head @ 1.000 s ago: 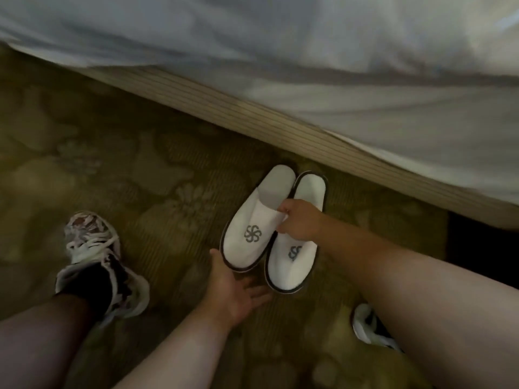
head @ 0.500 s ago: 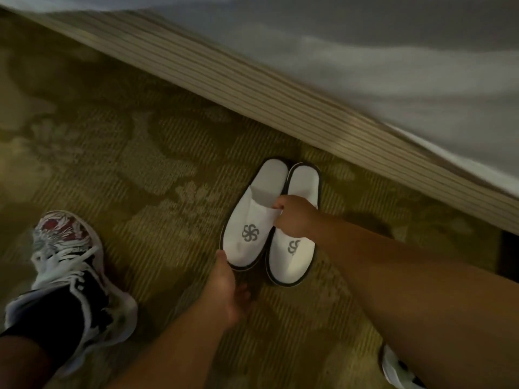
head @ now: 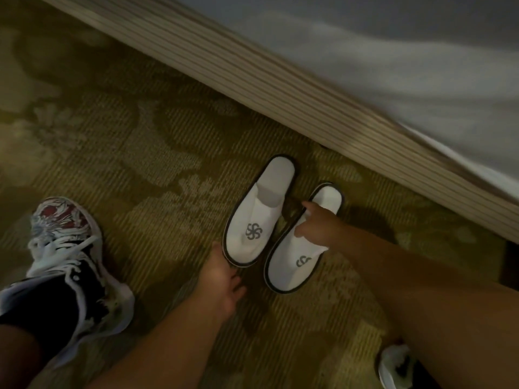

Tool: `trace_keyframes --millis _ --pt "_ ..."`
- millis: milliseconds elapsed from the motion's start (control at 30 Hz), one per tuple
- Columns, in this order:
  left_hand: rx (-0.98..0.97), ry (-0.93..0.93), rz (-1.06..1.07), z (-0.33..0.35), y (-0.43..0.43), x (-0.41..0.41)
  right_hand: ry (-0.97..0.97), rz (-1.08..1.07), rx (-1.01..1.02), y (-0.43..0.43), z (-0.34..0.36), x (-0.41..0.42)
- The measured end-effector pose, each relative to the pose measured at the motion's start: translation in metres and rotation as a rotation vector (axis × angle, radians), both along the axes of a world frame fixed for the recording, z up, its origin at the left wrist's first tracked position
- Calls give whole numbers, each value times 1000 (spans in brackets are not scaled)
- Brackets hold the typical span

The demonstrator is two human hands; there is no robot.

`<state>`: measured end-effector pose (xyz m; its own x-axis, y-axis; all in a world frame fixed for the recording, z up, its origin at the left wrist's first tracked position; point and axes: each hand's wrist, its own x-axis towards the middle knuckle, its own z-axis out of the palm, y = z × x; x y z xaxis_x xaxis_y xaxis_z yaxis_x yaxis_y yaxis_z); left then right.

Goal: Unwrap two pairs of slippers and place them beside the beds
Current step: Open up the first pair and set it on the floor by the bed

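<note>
Pinched slipper (head: 292, 265) now apart from other slipper (head: 258, 217), both near bed base (head: 280, 88). R hand (head: 317, 228) pinches its upper; L hand (head: 222, 284) relaxed, thumb at other's toe.

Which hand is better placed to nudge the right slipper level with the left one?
Right. The right hand pinches the upper of the right slipper at its opening, so it could probably slide it directly. The left hand only touches the toe rim of the left slipper, one slipper away.
</note>
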<state>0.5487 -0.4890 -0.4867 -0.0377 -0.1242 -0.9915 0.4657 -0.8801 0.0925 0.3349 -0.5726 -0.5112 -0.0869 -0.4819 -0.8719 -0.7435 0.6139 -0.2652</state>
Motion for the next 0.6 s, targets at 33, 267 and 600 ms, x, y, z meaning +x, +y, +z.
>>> trace_keyframes --millis 33,267,600 --pt "-2 -4 12 1 -1 0 52 59 -3 -6 2 -1" --pt "-17 19 165 0 -8 -1 -38 -19 -215 -99 33 3" --pt "-82 146 316 -1 -4 -16 -36 16 3 -154 23 41"
